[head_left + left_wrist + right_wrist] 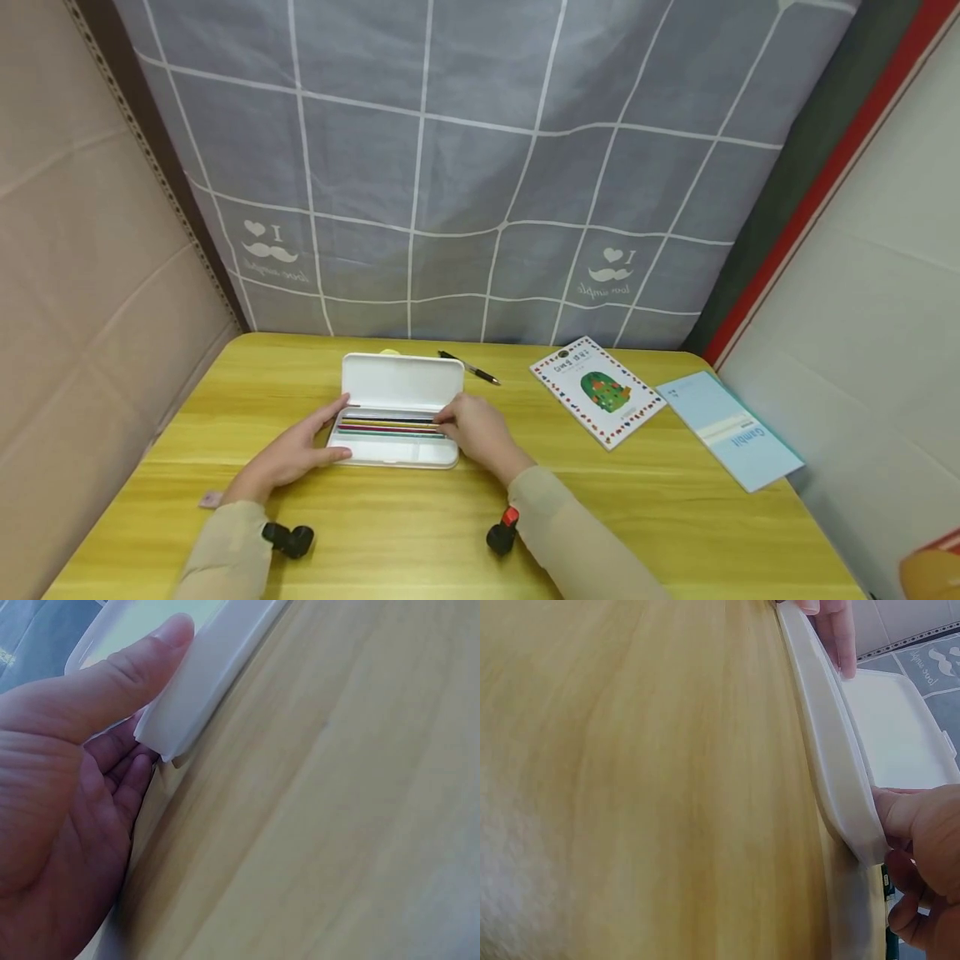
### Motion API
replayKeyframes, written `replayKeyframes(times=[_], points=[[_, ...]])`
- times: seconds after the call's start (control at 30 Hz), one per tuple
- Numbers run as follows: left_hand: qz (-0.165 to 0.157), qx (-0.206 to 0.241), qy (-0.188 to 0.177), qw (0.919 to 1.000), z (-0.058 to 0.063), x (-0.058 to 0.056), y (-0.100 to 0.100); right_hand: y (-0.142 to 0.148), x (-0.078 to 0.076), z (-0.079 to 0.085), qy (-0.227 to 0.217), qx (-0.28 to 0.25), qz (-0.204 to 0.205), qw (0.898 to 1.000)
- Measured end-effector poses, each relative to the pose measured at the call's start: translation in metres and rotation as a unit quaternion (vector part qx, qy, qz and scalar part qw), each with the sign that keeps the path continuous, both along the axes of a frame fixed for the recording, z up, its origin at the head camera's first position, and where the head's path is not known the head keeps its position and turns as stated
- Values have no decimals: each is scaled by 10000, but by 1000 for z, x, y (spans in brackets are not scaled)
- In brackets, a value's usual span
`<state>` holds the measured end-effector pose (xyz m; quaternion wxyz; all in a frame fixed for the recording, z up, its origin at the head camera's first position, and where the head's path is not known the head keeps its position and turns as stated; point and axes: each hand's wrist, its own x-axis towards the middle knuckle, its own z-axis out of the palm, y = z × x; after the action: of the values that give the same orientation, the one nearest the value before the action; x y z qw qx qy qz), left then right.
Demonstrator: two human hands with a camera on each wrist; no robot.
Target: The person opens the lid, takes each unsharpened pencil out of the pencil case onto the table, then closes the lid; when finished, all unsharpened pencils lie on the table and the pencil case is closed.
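Spanning the left end of a white pencil case (375,452), the left hand (294,454) holds it between thumb and fingers. The case lies on the counter (412,533), its lid (402,381) raised, colored pencils (386,427) inside. The right hand (483,432) has bent fingers at the pencils' right ends; whether they pinch one, I cannot tell. Beyond lies a pen (470,368); rightward, a booklet (570,380).
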<state>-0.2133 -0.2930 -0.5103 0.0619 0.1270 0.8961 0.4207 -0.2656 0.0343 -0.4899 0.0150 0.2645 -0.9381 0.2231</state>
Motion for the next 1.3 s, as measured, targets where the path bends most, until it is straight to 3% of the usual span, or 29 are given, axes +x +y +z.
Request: replayKeyframes(times=[0.23,0.47,0.67,0.97,1.13,1.3], points=[[-4,89,-67,9999,0,0,1,-2,3,-4,213,-160,-220,9994],[-12,65,-104,9999,2,-2,0,13,4,-2,243,-1370,-367,9896],[-71,4,-61,10000,3,-3,-7,48,-2,-4,531,-1946,-671,9771],[-80,44,-14,10000,3,-2,-8,116,-7,-2,831,-1699,-1511,9703],[-47,66,-43,10000,3,-2,-9,143,-9,-8,585,-1467,-1955,9679],[-32,126,-83,9999,2,-1,-10,154,-11,-15,347,-1260,-2035,9703]])
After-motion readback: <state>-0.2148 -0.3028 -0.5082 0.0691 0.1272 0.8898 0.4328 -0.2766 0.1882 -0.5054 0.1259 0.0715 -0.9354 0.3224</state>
